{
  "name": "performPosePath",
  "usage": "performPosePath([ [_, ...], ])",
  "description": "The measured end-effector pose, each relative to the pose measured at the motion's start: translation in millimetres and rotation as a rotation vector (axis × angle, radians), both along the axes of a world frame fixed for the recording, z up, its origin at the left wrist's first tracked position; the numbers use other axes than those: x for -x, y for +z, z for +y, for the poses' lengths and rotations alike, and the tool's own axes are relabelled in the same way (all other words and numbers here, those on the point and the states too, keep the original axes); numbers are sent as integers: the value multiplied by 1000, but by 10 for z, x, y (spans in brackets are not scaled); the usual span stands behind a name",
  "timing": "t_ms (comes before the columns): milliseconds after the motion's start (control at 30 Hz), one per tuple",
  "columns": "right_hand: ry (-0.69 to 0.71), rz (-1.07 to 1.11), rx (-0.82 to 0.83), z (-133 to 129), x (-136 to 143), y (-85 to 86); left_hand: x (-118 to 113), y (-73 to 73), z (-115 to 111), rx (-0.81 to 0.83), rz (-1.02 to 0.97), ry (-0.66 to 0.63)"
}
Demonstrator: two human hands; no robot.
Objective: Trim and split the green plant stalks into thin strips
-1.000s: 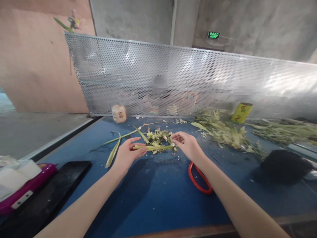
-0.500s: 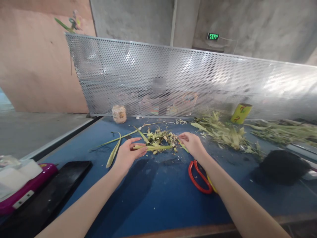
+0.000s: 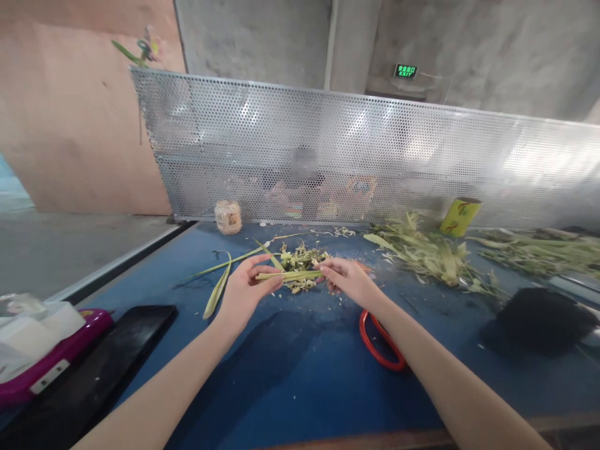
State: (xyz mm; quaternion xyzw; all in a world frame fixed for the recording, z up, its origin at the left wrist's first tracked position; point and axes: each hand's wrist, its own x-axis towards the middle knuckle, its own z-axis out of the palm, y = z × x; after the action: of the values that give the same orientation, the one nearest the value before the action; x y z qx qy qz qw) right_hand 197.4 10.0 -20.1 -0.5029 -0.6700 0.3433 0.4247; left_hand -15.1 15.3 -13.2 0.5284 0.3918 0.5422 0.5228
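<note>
Leftmost, a magenta-sided thing [image 3: 60, 357] bearing white pieces [image 3: 40, 331] is cut off by the picture's edge, with a black slab [image 3: 98, 369] just beside it, also cut off. Next on the blue table [image 3: 285, 381] come a long leaf [image 3: 218, 295] and, farther back, a pale, lumpy cylinder [image 3: 228, 217] near the perforated partition [image 3: 262, 125]. The left hand [image 3: 246, 284] pinches a few pale green stems [image 3: 296, 275] near their left end, just in front of a pile of plant scraps [image 3: 300, 255], which they partly hide. At their right end the right hand [image 3: 349, 280] has its fingers bunched; whether these grip the stems, I cannot tell. Something orange [image 3: 364, 267] shows behind that hand, too little of it to identify. A red loop handle [image 3: 372, 347] runs under the right forearm, which hides the rest. Farther right lie a leafy heap [image 3: 426, 250], a yellow-green tube [image 3: 460, 217] behind it, a blurred dark lump [image 3: 546, 322], and more stalks [image 3: 544, 250], cut off by the edge.
</note>
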Motion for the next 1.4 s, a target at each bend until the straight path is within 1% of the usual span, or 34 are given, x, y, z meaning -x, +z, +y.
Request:
performPosePath([
  [100,63,145,38,7,1,-12,-12,-1,-6,-17,3,-2],
  [167,75,201,38,11,-7,-16,-22,-10,0,4,-44,-4],
  [267,53,239,28,9,-10,-10,-37,-13,10,70,-171,-3],
  [333,37,251,11,4,-4,6,-43,-3,11,125,-214,17],
  [400,18,261,-22,-2,4,28,-45,10,9,180,-214,24],
  [467,-6,270,-57,-9,11,51,-44,16,5,220,-199,1],
  [600,-50,296,-102,-17,13,72,-45,1,-12,214,-159,-81],
  [767,-104,234,-136,-16,-18,42,-49,-33,-39,65,-10,-200],
  [867,-102,242,-114,-26,-16,40,-31,-57,-24,65,-38,-173],
  [967,-98,162,-100,-65,12,87,-5,-87,3,88,-125,-126],
  [1067,-153,49,-120,-106,32,148,2,-110,13,48,-115,-146],
  [1167,-214,28,-110,-110,24,160,-9,-128,17,55,-87,-168],
  [1200,-212,43,-94,-102,19,148,-12,-134,21,73,-93,-164],
  [1267,-163,128,-49,-79,16,107,-13,-142,28,113,-124,-149],
  [1400,-41,457,68,-53,50,33,-11,-138,29,164,-170,-137],
])
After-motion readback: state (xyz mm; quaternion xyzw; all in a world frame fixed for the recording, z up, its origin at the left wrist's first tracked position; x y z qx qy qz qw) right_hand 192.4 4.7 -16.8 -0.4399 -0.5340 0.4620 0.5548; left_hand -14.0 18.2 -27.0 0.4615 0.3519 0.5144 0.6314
